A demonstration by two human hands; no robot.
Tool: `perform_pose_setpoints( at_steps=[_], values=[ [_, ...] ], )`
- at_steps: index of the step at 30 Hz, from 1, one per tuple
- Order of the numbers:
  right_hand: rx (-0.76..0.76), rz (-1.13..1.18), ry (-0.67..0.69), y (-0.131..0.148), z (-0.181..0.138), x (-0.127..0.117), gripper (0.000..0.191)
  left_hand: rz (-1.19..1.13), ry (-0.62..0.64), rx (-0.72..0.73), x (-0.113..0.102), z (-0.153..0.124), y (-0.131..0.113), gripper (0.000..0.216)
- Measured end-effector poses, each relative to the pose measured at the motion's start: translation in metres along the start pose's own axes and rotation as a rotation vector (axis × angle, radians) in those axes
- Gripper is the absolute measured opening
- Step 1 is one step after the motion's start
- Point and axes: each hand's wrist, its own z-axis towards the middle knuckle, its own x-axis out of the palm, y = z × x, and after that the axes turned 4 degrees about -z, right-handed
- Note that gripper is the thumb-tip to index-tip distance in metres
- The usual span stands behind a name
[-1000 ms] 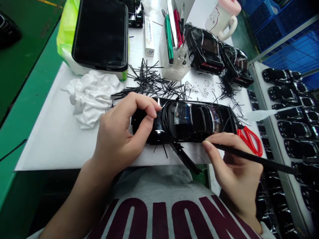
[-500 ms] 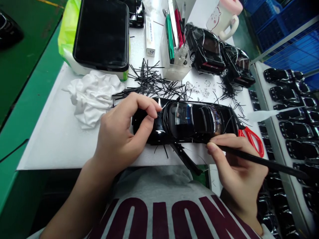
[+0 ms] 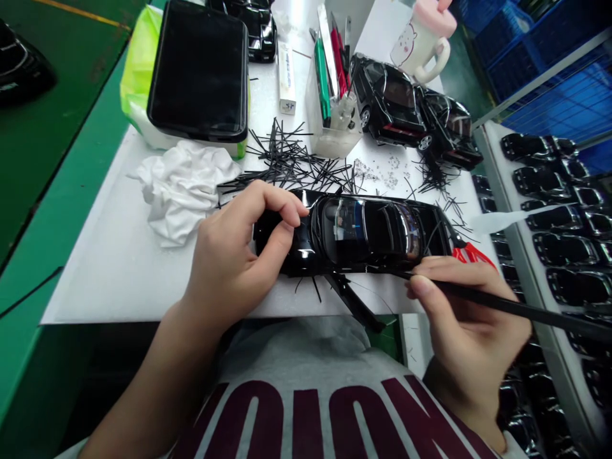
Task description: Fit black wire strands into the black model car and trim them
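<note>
A glossy black model car (image 3: 351, 229) lies lengthwise on the white work surface, one door (image 3: 356, 303) swung out toward me. My left hand (image 3: 239, 245) is closed around the car's front end, thumb and forefinger almost meeting over the hood; its other fingers are hidden. Between thumb and fingers, my right hand (image 3: 471, 319) pinches a long, slim black tool (image 3: 516, 307), its kind unclear. The tool's thin tip reaches the car's near side, close to the rear. Red-handled scissors (image 3: 473, 254) lie partly behind my right hand.
Black strips (image 3: 296, 156) are scattered beyond the car. A crumpled white cloth (image 3: 184, 188) lies left, near a black tablet-like device (image 3: 198, 70). Behind stand a clear tool holder (image 3: 329, 137), two black model cars (image 3: 389, 102) and a mug (image 3: 423, 41). Racked model cars (image 3: 567, 252) fill the right.
My right hand has shifted slightly right with the black tool, showing more of its thin tip, and covers more of the scissors. My left hand keeps its place on the car.
</note>
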Motion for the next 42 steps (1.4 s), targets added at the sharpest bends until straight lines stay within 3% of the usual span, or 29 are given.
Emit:
perform_pose_setpoints(
  at_steps=[4, 6, 7, 8, 9, 12, 15, 17, 19, 22, 25, 28, 35, 42],
  values=[
    [-0.072, -0.019, -0.362, -0.001, 0.018, -0.024, 0.009, 0.016, 0.023, -0.059, -0.001, -0.001, -0.004, 0.023],
    [-0.038, -0.157, -0.372, -0.01, 0.033, -0.046, 0.006, 0.026, 0.035, -0.064, -0.002, -0.001, -0.005, 0.023],
    [0.015, -0.3, -0.295, -0.018, 0.041, -0.057, 0.009, 0.032, 0.041, -0.062, -0.002, -0.001, -0.005, 0.023],
    [0.085, -0.504, -0.116, -0.026, 0.049, -0.067, 0.017, 0.037, 0.045, -0.06, -0.002, -0.001, -0.005, 0.022],
    [0.165, -0.702, 0.176, -0.036, 0.057, -0.076, 0.022, 0.04, 0.044, -0.054, -0.003, 0.0, -0.005, 0.022],
    [0.2, -0.779, 0.561, -0.063, 0.082, -0.087, 0.027, 0.046, 0.03, -0.035, -0.005, -0.001, -0.004, 0.019],
    [0.14, -0.74, 0.731, -0.076, 0.113, -0.08, 0.029, 0.053, 0.035, -0.028, -0.006, -0.002, -0.003, 0.019],
    [0.084, -0.688, 0.766, -0.072, 0.139, -0.067, 0.031, 0.052, 0.041, -0.015, -0.007, -0.003, -0.003, 0.019],
    [0.02, -0.6, 0.731, -0.062, 0.166, -0.044, 0.032, 0.053, 0.043, -0.003, -0.007, -0.003, -0.002, 0.019],
    [-0.058, -0.39, 0.635, -0.047, 0.197, 0.01, 0.035, 0.063, 0.034, -0.011, -0.007, -0.003, -0.001, 0.019],
    [-0.083, -0.173, 0.649, -0.04, 0.213, 0.066, 0.04, 0.071, 0.02, -0.04, -0.008, -0.003, 0.0, 0.019],
    [-0.101, -0.055, 0.616, -0.037, 0.22, 0.097, 0.028, 0.049, 0.027, -0.072, -0.008, -0.004, 0.0, 0.019],
    [-0.131, 0.055, 0.444, -0.037, 0.217, 0.095, 0.03, 0.02, 0.065, -0.089, -0.008, -0.004, -0.004, 0.02],
    [-0.146, 0.296, 0.011, -0.016, 0.202, 0.044, 0.027, 0.03, 0.075, -0.089, -0.008, -0.002, -0.003, 0.019]
  ],
)
